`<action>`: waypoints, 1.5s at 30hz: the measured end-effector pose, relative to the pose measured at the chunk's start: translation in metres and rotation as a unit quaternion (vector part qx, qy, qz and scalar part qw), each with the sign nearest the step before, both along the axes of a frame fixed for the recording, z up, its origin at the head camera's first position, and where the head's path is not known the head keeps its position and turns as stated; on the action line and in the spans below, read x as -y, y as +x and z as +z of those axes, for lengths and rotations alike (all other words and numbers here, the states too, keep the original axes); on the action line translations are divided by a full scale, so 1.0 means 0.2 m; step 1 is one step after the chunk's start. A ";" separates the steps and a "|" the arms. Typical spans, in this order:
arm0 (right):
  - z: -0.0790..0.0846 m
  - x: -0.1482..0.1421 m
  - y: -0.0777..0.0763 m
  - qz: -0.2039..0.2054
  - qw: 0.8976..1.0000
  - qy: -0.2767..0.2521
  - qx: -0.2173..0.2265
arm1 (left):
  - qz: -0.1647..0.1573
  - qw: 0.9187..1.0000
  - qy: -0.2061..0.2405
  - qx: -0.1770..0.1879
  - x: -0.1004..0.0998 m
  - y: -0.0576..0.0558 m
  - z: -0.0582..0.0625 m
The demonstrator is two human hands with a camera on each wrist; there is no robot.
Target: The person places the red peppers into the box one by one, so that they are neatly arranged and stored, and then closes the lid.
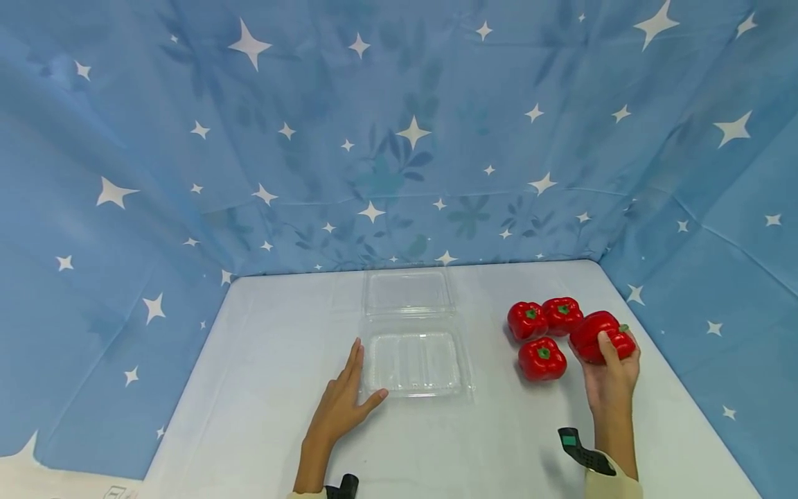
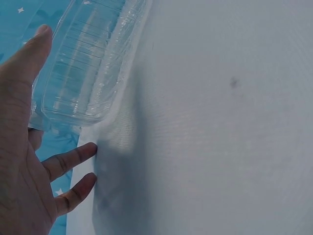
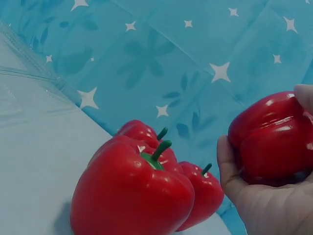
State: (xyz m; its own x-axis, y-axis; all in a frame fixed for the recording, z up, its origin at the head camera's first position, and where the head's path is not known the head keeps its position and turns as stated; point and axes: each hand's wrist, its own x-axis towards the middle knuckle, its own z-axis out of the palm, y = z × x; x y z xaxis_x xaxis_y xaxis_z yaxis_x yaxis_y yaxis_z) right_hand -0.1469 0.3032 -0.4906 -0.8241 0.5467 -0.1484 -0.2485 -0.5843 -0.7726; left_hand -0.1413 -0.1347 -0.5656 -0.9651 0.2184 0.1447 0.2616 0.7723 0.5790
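In the head view a clear plastic clamshell box (image 1: 411,362) lies with its lid (image 1: 408,291) folded back toward the far edge. My left hand (image 1: 341,402) is at the box's near left corner, fingers straight along its left side and thumb at the front rim. My right hand (image 1: 614,374) grips a red bell pepper (image 1: 592,336), tilted with its green stem to the right. In the right wrist view that pepper (image 3: 274,139) sits between thumb and fingers. Beside it stand three more red bell peppers (image 1: 542,359), stems up.
A white table (image 1: 280,333) carries everything. Blue star-patterned cloth (image 1: 399,173) rises behind and at both sides. The peppers stand right of the box, with a strip of white tabletop between. A dark band (image 1: 586,454) is on the right wrist.
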 end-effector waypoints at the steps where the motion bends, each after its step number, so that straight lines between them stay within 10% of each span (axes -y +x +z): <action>1: 0.01 0.01 0.00 0.004 1.000 0.010 0.002 | 0.000 1.000 0.000 0.000 0.00 0.00 0.00; 15: 0.02 0.20 -0.10 0.048 0.989 0.124 0.061 | -0.001 1.000 -0.007 -0.005 0.00 -0.01 -0.01; 24: 0.04 0.29 -0.13 0.110 0.955 0.239 0.134 | -0.004 1.000 -0.008 -0.003 -0.01 0.00 -0.01; 45: -0.03 0.55 -0.19 0.202 0.942 0.259 0.069 | 0.001 1.000 -0.013 -0.004 -0.01 0.01 0.00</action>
